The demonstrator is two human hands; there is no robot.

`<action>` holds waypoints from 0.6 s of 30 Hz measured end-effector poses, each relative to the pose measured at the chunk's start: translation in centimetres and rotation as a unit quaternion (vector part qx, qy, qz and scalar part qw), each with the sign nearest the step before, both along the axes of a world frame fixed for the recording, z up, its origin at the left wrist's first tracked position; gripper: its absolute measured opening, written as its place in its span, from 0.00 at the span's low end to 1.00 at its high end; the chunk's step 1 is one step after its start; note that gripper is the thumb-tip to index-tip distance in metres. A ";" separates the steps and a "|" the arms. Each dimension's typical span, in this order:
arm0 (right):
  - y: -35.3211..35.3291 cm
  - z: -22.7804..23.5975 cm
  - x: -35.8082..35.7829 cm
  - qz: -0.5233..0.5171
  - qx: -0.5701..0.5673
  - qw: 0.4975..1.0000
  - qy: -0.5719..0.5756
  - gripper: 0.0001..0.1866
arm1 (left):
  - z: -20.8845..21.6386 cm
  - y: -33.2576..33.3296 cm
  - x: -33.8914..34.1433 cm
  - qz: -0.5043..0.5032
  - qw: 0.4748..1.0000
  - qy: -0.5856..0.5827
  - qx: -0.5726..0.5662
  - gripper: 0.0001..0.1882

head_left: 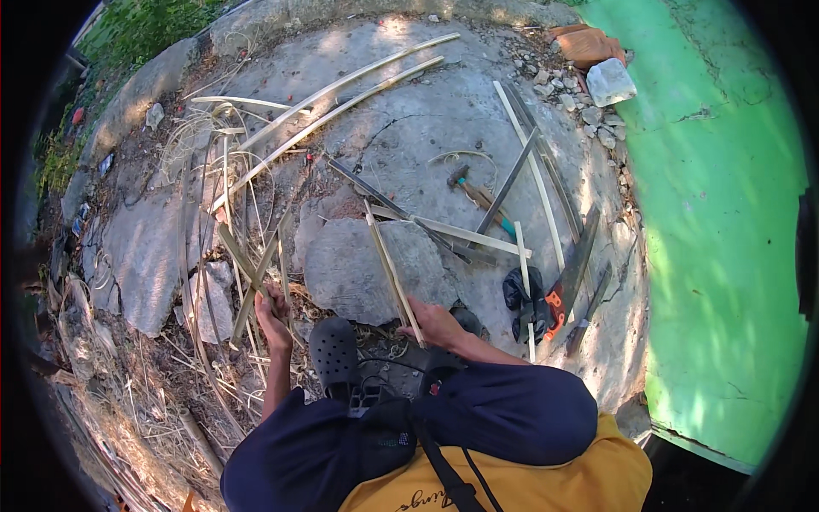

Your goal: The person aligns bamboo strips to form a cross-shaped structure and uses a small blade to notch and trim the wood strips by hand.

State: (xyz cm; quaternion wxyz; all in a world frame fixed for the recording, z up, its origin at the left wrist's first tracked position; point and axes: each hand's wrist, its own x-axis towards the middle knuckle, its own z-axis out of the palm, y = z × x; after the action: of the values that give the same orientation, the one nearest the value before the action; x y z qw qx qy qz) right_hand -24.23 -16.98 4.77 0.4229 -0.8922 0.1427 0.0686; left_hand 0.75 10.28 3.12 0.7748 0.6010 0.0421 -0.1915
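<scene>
My left hand is closed around a greenish bamboo strip, which crosses another strip just above the fingers. Whether both are in its grip I cannot tell. My right hand, in front of my right knee, is closed on a pale, narrow bamboo strip that points away from me over a broken concrete slab. A second thin length seems to lie along this strip, and the fingers are partly hidden. Between the hands is my grey clog.
To the right lie a handsaw with an orange handle, a dark blade-like tool, a black plastic bag and a hammer. Long bamboo strips lie ahead. Shavings litter the left; a green wall borders the right.
</scene>
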 end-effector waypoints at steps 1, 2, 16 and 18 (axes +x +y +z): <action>-0.2 0.1 -0.3 0.003 -0.015 0.999 -0.032 0.37 | -0.1 -0.2 -0.1 -0.004 1.000 0.003 -0.002 0.15; -0.4 0.2 -0.7 -0.001 -0.017 0.999 -0.028 0.37 | -0.2 -0.4 -0.2 0.003 1.000 -0.009 0.004 0.15; -0.7 1.7 -1.9 0.031 -0.019 0.999 0.015 0.33 | -0.2 0.0 -0.2 -0.037 0.998 -0.054 -0.002 0.17; -0.7 1.6 -1.8 0.028 -0.019 0.999 0.018 0.33 | -0.2 -0.3 -0.4 -0.031 0.998 -0.053 -0.006 0.17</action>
State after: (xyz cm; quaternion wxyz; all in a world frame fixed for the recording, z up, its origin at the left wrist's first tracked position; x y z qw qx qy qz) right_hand -25.99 -17.68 6.33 0.4013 -0.9024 0.1262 0.0935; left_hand 0.33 9.97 2.91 0.7729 0.6071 -0.0193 -0.1835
